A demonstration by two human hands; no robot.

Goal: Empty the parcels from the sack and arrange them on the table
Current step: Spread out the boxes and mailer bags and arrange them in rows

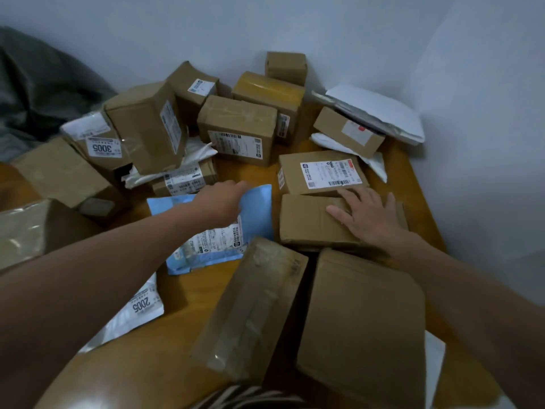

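Right hand [365, 216] flat, fingers spread, pressing flat brown box [306, 222]; likely squaring it against labelled box [321, 172]. Left hand [219, 199] over blue mailer [259, 214] top edge; finger pose cannot tell. Parcel heap [236, 128] on wooden table [188, 290]; sack [38, 84] slumped far left.

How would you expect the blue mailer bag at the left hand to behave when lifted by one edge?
It will probably flop: the blue mailer bag looks like thin, wrinkled film. It lies flat, so it is likely light for its area. Its smooth skin may slide easily on the wooden table.
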